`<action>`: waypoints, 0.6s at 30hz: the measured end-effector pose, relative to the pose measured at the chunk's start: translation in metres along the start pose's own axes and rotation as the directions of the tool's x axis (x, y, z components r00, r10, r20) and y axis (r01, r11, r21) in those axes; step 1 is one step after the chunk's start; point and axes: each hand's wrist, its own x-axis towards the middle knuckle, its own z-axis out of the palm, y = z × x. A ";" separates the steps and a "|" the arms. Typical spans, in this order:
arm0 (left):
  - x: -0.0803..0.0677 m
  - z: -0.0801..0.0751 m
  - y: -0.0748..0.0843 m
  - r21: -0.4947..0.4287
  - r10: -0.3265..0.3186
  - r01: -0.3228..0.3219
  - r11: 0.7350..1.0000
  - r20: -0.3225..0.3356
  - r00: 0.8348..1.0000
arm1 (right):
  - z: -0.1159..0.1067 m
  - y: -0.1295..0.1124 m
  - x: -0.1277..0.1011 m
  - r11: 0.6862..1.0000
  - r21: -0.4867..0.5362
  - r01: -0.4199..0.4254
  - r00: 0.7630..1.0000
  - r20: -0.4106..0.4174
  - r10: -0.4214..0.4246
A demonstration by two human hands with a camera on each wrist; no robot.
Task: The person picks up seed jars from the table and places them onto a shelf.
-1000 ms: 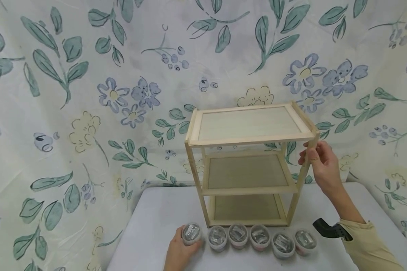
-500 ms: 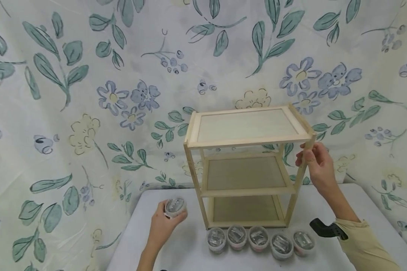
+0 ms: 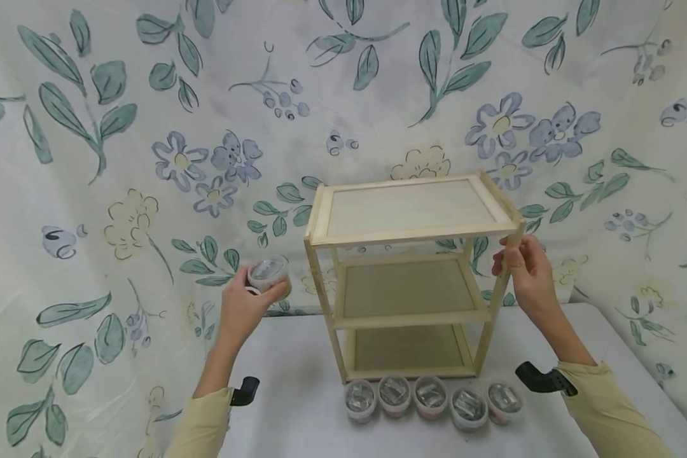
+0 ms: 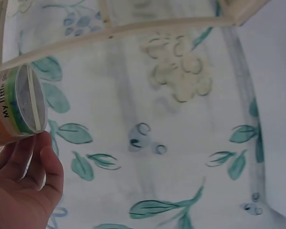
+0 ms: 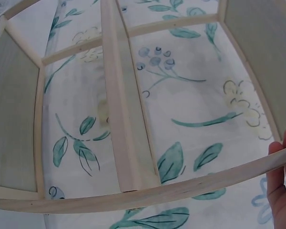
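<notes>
- Your left hand point(image 3: 246, 305) has its fingers curled round a small round tub point(image 3: 268, 273), gripping it from below and behind; the wrist view shows the fingertips point(image 4: 50, 164) under the tub's rim, with its lid facing away from your palm.
- That tub is up in the air, lifted off the table point(image 3: 298, 407), to the left of the wooden shelf point(image 3: 406, 280) and about level with its middle board. It is near the shelf's front left post but not touching it.
- Your right hand point(image 3: 523, 277) pinches the shelf's front right post just under the top board, thumb on the near side and fingers wrapped behind.
- The shelf stands upright on the table with three boards, none of which carries anything.
- Five more tubs point(image 3: 432, 397) sit in a row on the table just in front of the shelf's foot, side by side, lids up.
- A flowered cloth point(image 3: 149, 159) hangs behind the table and the shelf.
- Both your forearms wear pale yellow sleeves point(image 3: 601, 407) with a black clip at each wrist.
</notes>
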 end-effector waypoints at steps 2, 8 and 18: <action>0.008 -0.003 0.007 0.000 0.015 -0.015 1.000 -0.003 1.000 | 0.000 0.000 0.000 1.000 -0.012 0.010 1.000 0.007 -0.010; 0.023 -0.008 0.026 0.004 0.051 -0.051 0.999 -0.004 0.999 | 0.001 0.002 0.001 0.998 0.053 0.013 1.000 0.007 -0.014; 0.045 -0.023 0.065 -0.003 0.138 -0.139 0.990 -0.033 0.990 | 0.000 0.003 0.002 0.998 0.054 0.023 1.000 0.007 -0.024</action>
